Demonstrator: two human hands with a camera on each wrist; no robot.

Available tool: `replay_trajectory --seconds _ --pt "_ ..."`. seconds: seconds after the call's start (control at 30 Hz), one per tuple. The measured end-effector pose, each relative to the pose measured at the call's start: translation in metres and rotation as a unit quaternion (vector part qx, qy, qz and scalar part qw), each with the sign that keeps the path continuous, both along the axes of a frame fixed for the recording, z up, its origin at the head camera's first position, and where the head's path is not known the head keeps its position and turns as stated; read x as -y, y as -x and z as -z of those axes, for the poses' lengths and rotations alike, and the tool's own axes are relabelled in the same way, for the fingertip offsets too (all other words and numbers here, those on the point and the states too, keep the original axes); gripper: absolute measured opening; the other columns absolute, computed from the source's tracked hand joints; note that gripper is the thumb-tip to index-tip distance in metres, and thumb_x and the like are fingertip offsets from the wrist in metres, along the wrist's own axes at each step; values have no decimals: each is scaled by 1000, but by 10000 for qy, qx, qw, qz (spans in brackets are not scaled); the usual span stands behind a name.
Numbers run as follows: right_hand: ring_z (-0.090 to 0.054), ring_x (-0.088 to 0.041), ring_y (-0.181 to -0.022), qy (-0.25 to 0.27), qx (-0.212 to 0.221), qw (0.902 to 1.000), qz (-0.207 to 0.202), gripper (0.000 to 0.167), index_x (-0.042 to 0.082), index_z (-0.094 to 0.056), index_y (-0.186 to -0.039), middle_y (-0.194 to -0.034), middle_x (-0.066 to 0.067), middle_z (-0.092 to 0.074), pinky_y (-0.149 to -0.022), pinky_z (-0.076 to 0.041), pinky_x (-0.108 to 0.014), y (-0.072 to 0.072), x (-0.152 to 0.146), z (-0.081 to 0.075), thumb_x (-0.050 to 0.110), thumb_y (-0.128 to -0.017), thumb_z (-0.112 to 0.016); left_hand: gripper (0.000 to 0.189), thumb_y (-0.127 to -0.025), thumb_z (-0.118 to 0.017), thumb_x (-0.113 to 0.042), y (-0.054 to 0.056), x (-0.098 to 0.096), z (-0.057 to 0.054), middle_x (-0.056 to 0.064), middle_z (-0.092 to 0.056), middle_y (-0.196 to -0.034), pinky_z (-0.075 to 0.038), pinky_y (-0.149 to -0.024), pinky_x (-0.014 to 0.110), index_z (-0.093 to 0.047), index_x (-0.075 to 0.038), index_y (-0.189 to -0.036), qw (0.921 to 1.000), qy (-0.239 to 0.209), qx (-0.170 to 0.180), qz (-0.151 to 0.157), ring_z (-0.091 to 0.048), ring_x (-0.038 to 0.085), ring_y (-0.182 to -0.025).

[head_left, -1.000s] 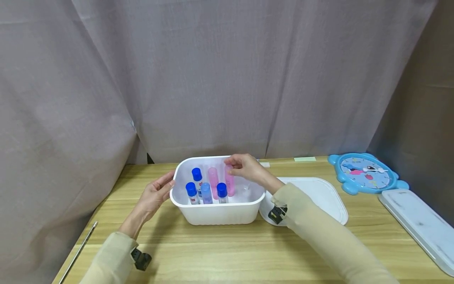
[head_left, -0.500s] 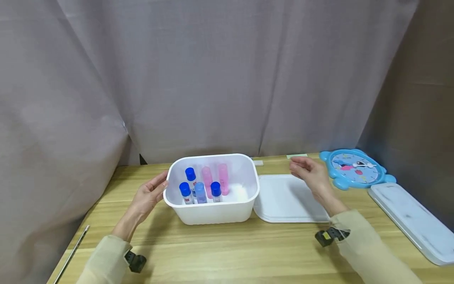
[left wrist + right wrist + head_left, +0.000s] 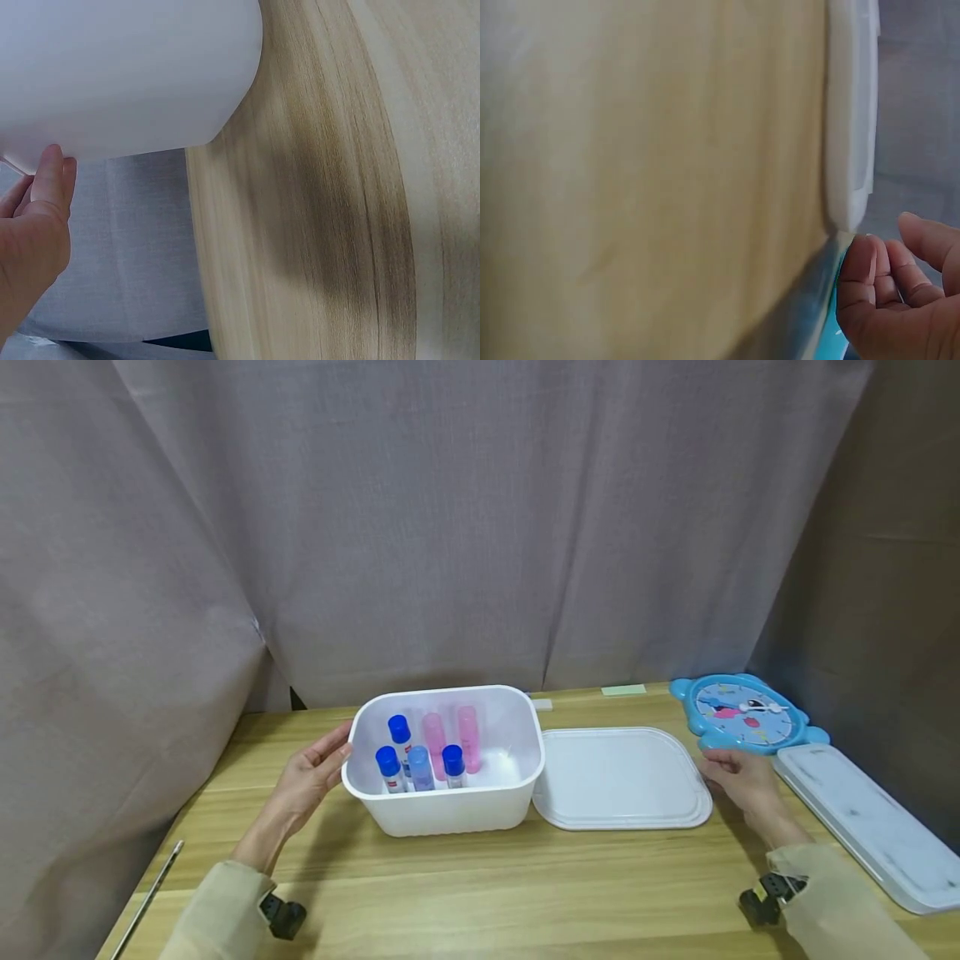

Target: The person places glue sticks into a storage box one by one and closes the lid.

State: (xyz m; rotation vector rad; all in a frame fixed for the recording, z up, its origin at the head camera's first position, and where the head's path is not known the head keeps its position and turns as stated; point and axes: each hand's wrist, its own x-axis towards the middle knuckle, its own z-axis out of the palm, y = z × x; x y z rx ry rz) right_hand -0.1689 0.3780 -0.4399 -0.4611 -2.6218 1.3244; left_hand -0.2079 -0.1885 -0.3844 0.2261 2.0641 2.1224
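A white plastic bin (image 3: pixel 450 812) stands on the wooden table, with several small capped tubes upright inside. Some have dark blue caps (image 3: pixel 400 727), one is light blue (image 3: pixel 421 768), and two are pink (image 3: pixel 468 739). My left hand (image 3: pixel 303 781) touches the bin's left end with extended fingers (image 3: pixel 51 176) against its outer wall. To the bin's right lies a flat white lid (image 3: pixel 618 777). My right hand (image 3: pixel 746 785) is at the lid's right edge, fingers loosely bent, thumb apart from them; in the right wrist view its fingertips are close by the lid's corner (image 3: pixel 847 202).
A blue toy clock (image 3: pixel 746 714) lies at the back right, beyond my right hand. Beside it, a long white case (image 3: pixel 870 827) runs along the right side. A thin metal rod (image 3: pixel 150 897) lies at the left edge. Grey curtain (image 3: pixel 420 527) stands behind the table.
My right hand has let go of a pink tube, which stays in the bin, and moved right to the lid's right edge. My left hand has stayed at the bin; the head view has shifted slightly.
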Motion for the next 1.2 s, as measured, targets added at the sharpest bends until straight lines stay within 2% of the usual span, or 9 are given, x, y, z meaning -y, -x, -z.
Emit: replay_trajectory --seconds 0.13,0.43,0.7,0.8,1.0,1.2 --pt "-54 -8 -75 -274 387 9988 126 41 -16 -48 -124 -111 -32 -56 -54 -48 -14 -3 1 -1 10 -94 -54 61 -97 -53 -19 -1 0 0 18 -25 -153 -47 -93 16 -24 2 -147 10000 -33 18 17 -52 -6 -108" --pt "-53 -3 -68 -356 480 9980 -205 41 -18 -49 -120 -99 -26 -63 -53 -48 -17 -2 -1 0 8 -90 -57 63 -97 -53 -21 -2 1 0 20 -23 -153 -47 -93 16 -23 2 -147 10000 -61 17 4 -52 -5 -109" --pt "-55 -26 -83 -672 765 9946 -196 37 -17 -52 -116 -104 -31 -58 -55 -43 -18 4 -2 0 7 -88 -56 62 -97 -54 -21 -1 1 1 19 -25 -152 -47 -94 17 -24 2 -147 10000 -54 21 -5 -53 -5 -109" --pt "-53 -31 -88 -748 882 9932 -150 38 -17 -52 -116 -107 -32 -56 -57 -42 -20 4 -2 -1 8 -87 -54 62 -97 -54 -21 -1 1 1 19 -26 -152 -47 -93 17 -25 2 -146 10000 -42 24 -12 -53 -5 -108" --pt "-48 -35 -96 -569 945 9937 -215 47 -20 -45 -124 -116 -35 -50 -68 -46 -26 5 -1 -6 11 -89 -48 61 -97 -54 -21 0 0 2 17 -27 -152 -48 -92 16 -26 0 -147 10000 -20 35 -13 -53 -5 -108" --pt "-50 -33 -97 -210 936 9945 -414 52 -22 -40 -125 -116 -35 -49 -63 -44 -17 5 -1 -13 16 -92 -51 61 -97 -53 -21 1 0 2 17 -27 -152 -47 -93 17 -26 0 -147 10000 21 8 4 -52 -4 -109"
